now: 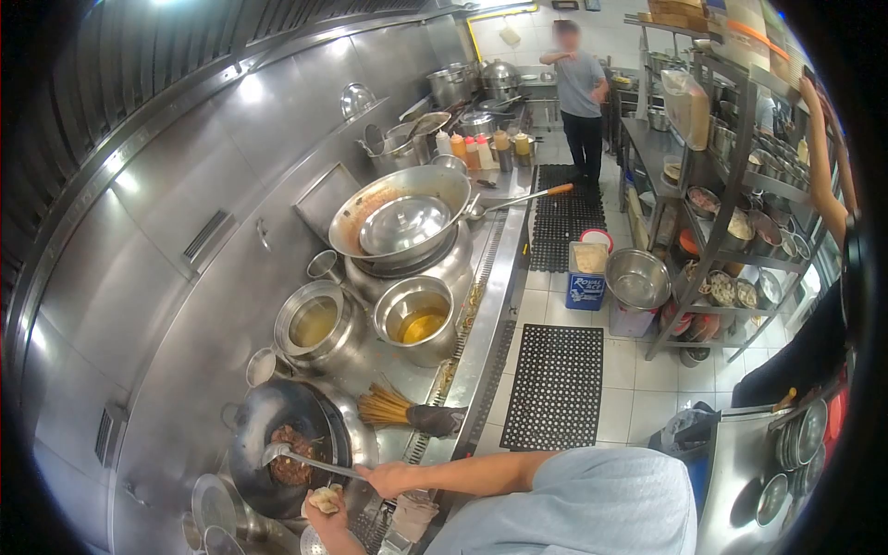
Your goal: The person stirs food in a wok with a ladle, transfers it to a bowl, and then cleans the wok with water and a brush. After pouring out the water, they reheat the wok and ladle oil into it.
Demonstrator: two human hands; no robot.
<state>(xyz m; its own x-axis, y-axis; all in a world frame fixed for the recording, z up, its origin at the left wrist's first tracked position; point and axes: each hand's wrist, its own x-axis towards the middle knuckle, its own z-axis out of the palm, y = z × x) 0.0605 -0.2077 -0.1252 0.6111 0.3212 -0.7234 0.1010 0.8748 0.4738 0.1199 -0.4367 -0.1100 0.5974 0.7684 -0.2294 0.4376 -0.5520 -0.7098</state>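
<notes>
A dark wok (250, 435) sits on the burner at the lower left, with brown food (294, 467) in it. My right hand (387, 477) grips the long handle of a metal ladle (277, 452) whose bowl rests on the food. My left hand (326, 507) holds a folded pale cloth (324, 498) against the wok's near rim. A bamboo brush (384, 405) lies on the steel counter just beyond the wok.
Two steel pots of liquid (414, 319) stand past the wok, then a large wok with a lid (402, 222) and a ladle (518, 199). Black floor mats (555, 384) line the aisle. A person (581, 92) stands at the far end. Shelves of bowls (740, 240) fill the right side.
</notes>
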